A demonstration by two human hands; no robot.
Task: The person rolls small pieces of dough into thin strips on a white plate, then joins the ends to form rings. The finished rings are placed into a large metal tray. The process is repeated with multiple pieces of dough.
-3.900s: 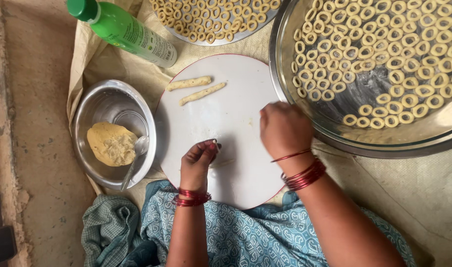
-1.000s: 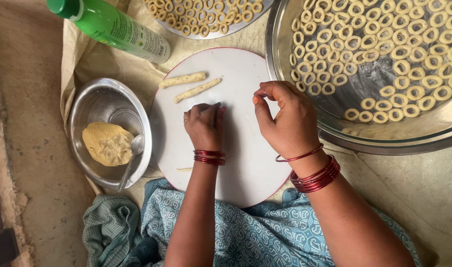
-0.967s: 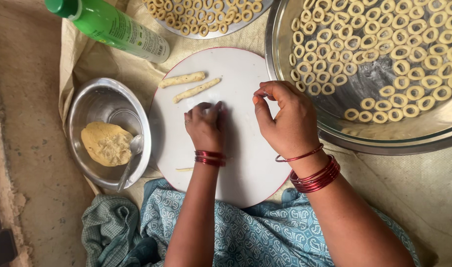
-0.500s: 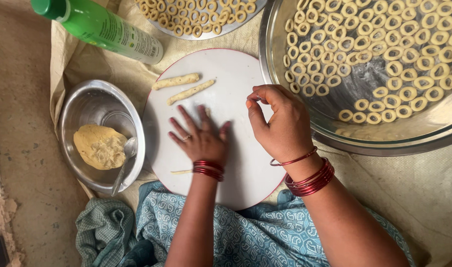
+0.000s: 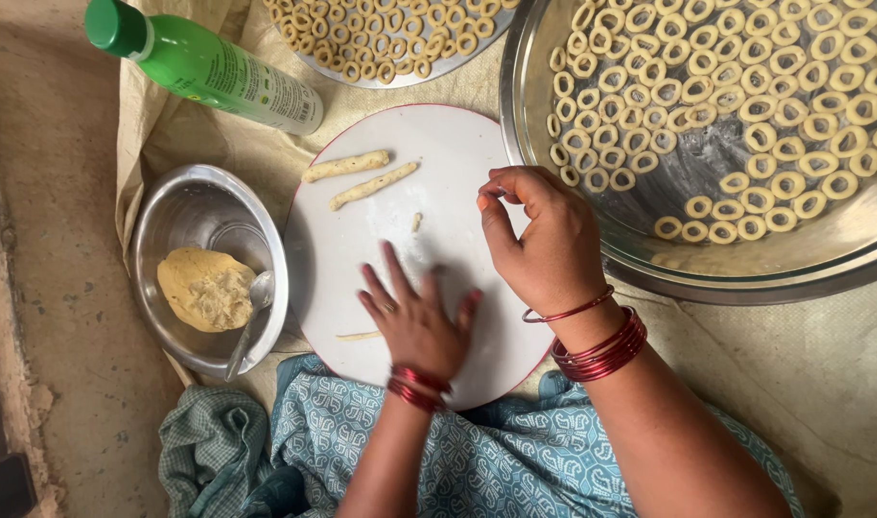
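Note:
My left hand (image 5: 414,321) lies flat on the round white board (image 5: 457,144), fingers spread, palm down near the board's near edge. Whether dough lies under the palm is hidden. My right hand (image 5: 544,240) hovers over the board's right side with thumb and fingertips pinched together; nothing shows between them. Two rolled dough sticks (image 5: 362,177) lie at the board's far left. A small dough bit (image 5: 416,223) sits just beyond my left fingers. A thin dough strip (image 5: 360,336) lies left of my left hand.
A large steel tray (image 5: 592,259) at the right holds several dough rings (image 5: 745,105). A second plate of rings (image 5: 390,43) is at the back. A steel bowl (image 5: 184,206) with a dough lump (image 5: 206,288) and spoon stands left. A green bottle (image 5: 208,67) lies behind it.
My left hand went from curled to flat with fingers spread and slid back toward me. A small dough bit now shows beyond its fingers. My right hand stays pinched.

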